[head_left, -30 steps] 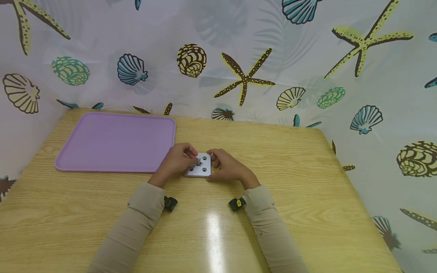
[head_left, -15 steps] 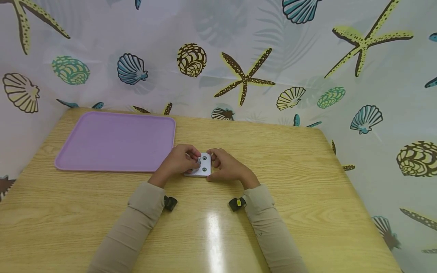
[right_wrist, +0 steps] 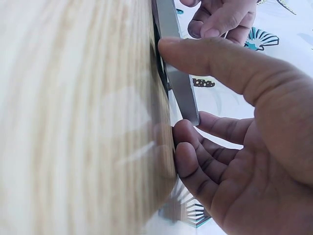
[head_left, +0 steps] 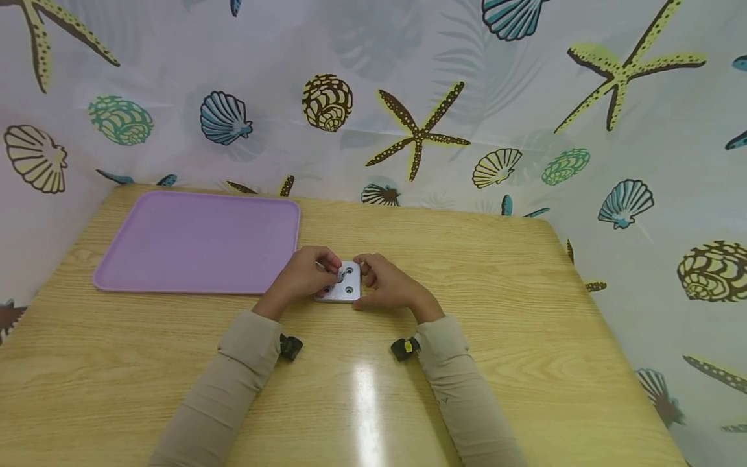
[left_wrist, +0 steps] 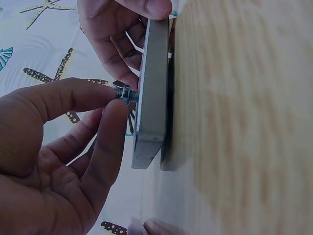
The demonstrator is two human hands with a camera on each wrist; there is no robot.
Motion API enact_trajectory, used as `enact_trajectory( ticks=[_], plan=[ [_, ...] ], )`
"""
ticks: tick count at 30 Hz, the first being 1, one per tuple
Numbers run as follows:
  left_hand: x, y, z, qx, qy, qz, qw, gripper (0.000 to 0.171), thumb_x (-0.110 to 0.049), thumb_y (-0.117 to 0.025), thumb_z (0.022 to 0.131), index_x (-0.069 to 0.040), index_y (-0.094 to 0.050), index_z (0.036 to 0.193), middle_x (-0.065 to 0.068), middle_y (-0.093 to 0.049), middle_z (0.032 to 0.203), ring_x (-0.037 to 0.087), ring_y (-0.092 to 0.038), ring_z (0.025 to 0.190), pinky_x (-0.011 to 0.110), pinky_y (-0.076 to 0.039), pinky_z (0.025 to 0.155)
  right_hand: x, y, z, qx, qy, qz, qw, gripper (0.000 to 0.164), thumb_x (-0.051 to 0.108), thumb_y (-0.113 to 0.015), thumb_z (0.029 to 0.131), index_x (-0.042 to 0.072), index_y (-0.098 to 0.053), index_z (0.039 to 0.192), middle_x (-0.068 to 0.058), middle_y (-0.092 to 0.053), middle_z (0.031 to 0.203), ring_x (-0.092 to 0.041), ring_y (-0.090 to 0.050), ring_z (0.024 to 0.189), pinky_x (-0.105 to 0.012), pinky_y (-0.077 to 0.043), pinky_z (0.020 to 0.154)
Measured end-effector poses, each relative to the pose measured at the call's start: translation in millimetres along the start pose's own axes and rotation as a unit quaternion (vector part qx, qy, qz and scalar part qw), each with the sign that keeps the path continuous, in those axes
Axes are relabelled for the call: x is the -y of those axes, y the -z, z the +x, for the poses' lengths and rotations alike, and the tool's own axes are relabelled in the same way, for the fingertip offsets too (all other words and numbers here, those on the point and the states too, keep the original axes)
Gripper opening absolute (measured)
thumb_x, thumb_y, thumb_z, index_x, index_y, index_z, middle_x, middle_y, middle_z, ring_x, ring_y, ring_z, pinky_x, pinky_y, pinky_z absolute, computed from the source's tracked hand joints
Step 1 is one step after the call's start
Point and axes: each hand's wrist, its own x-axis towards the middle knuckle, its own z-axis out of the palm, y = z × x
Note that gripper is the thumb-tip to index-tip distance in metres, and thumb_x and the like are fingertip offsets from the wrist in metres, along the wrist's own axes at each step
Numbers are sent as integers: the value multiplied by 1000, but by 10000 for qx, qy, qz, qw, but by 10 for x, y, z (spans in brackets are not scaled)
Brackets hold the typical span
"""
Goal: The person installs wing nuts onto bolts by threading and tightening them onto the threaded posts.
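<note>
A square silver metal plate (head_left: 354, 281) with round holes lies near the middle of the wooden table. From its face sticks a small threaded bolt (left_wrist: 128, 94), seen side-on in the left wrist view with what looks like a nut on it. My left hand (head_left: 301, 272) pinches the outer end of this bolt between thumb and index finger; the fingertips hide part of it. On the plate's right side, my right hand (head_left: 390, 283) holds its edges, thumb at the near corner and fingers at the far one. The right wrist view shows the thumb pressed against the plate's edge (right_wrist: 181, 93).
A lilac tray (head_left: 198, 243) lies at the back left, its right edge close to my left hand. The wooden table (head_left: 496, 311) extends around the plate. Behind and beside it hangs a white cloth (head_left: 274, 58) printed with shells and starfish.
My left fingers shift slightly at the bolt, and the silver piece there shows at different angles. The plate and my right hand stay in place.
</note>
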Motion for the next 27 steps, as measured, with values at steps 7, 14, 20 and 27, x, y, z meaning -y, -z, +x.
enact_trajectory(
  ticks=[7,14,20,27],
  plan=[
    [6,-7,1,-124,8,95,9999,17,-3,-66,87,-2,-66,105,13,-66,102,13,-59,65,25,-52,54,2,-2,2,2,-4,-33,10000,84,20,-86,78,3,-40,146,-13,-51,126,-23,-54,106,-33,-48,91],
    [11,-6,-1,-222,12,186,9996,16,-6,-63,89,-2,-65,104,12,-64,101,12,-56,59,24,-51,53,-2,-2,3,-7,-37,-34,10000,85,19,-86,77,3,-40,146,-12,-52,126,-23,-54,107,-33,-48,92],
    [22,0,3,-350,14,272,9990,14,-8,-64,87,-4,-63,101,10,-61,95,11,-55,55,24,-51,52,-5,-10,6,-18,-100,19,9999,84,18,-86,77,4,-40,146,-12,-51,127,-23,-54,107,-33,-48,92],
    [22,8,11,-188,5,207,9996,15,-9,-67,88,-3,-65,102,12,-65,99,12,-58,62,24,-51,53,-12,-17,11,-51,-85,-16,9999,83,18,-86,77,5,-42,145,-10,-51,124,-20,-53,104,-30,-47,89]
  ],
)
